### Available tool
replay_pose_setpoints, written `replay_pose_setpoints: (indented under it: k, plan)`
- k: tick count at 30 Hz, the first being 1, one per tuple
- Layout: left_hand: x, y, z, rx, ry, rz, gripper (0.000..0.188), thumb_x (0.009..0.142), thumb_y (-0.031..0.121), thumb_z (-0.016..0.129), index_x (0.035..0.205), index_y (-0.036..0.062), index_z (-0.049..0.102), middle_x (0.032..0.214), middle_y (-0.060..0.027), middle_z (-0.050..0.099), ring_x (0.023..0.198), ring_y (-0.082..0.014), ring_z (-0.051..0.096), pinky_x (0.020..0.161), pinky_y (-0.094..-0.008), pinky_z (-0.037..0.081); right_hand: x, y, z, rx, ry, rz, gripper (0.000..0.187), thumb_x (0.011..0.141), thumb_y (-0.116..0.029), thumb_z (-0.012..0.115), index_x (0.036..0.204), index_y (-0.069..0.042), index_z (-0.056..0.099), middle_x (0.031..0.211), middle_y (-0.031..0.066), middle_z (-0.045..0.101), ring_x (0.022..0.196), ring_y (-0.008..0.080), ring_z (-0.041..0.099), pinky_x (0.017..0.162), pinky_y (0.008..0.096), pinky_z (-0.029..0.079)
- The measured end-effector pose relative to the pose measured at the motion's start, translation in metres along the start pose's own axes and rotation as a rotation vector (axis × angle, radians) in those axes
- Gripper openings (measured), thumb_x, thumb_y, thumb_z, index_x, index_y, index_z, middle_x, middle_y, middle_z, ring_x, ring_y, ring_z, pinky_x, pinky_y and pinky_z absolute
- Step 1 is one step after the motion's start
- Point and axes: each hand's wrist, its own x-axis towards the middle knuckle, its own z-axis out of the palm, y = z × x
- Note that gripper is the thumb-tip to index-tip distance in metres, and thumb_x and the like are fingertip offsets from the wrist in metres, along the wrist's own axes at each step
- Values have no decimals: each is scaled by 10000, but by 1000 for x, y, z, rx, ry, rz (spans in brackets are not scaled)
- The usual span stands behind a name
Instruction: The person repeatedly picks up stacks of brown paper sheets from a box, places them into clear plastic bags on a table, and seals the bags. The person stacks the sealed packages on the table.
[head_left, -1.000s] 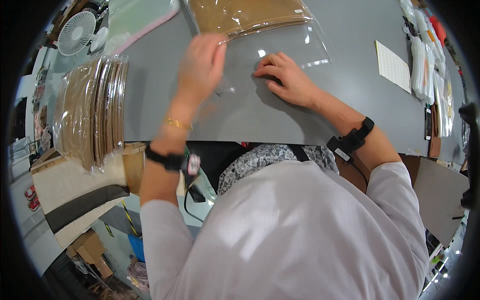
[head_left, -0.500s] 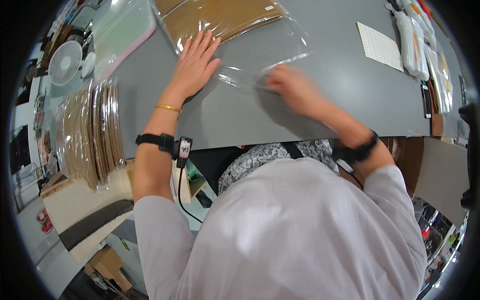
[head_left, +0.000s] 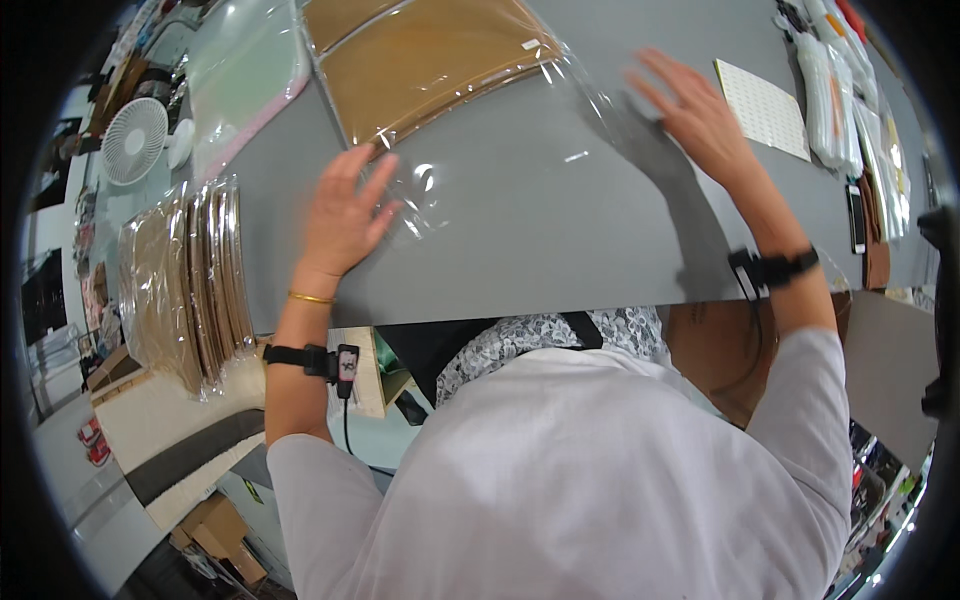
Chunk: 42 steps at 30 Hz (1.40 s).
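Note:
A flat brown item (head_left: pixel 430 70) lies inside a clear plastic bag (head_left: pixel 425 185) at the far side of the grey table. The bag's loose, wrinkled end spreads toward me past the item's near edge. At that bag's near left corner is my left hand (head_left: pixel 345 212), slightly blurred, fingers apart; whether it touches the film I cannot tell. My right hand (head_left: pixel 695 115) is off to the right of the bag with its fingers spread and nothing in them. A small white label (head_left: pixel 531 45) sits at the item's right corner.
Several bagged brown items (head_left: pixel 190 290) stand in a row at the table's left edge. Behind them are a pale green sheet with a pink edge (head_left: pixel 250 90) and a white fan (head_left: pixel 135 140). A white sticker sheet (head_left: pixel 762 108), plastic packs (head_left: pixel 825 105) and a phone (head_left: pixel 856 218) lie right.
My right hand has left the bag's near edge, moved right and away from me, and opened. The left hand has come nearer to me and left. The bag's loose end has shifted.

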Motion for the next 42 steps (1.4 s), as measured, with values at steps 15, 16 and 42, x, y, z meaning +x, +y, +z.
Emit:
replay_pose_setpoints:
  k: [15, 16, 42]
  plan:
    - [13, -18, 11, -935, 295, -696, 307, 1118, 207, 421, 1028, -7, 623, 916, -72, 658, 842, -188, 724, 783, -304, 587, 99, -27, 21, 612, 151, 44, 237, 872, -106, 689, 1101, -89, 632, 1064, 34, 652, 1115, 288, 581, 980, 403, 499]
    - [13, -18, 9, -924, 290, -678, 308, 1118, 205, 420, 1029, -10, 623, 915, -70, 659, 839, -189, 724, 783, -302, 586, 98, -31, 22, 682, 153, 12, 214, 883, -112, 693, 1089, -83, 641, 1081, 39, 655, 1113, 283, 586, 977, 394, 500]
    - [45, -23, 26, 44, -1, -951, 479, 1005, 361, 613, 1335, 30, 510, 1123, -150, 630, 1087, -302, 626, 843, -462, 532, 163, -36, 50, 113, -238, 645, 169, 960, -167, 531, 1078, -47, 549, 892, 188, 730, 817, 415, 716, 706, 503, 563]
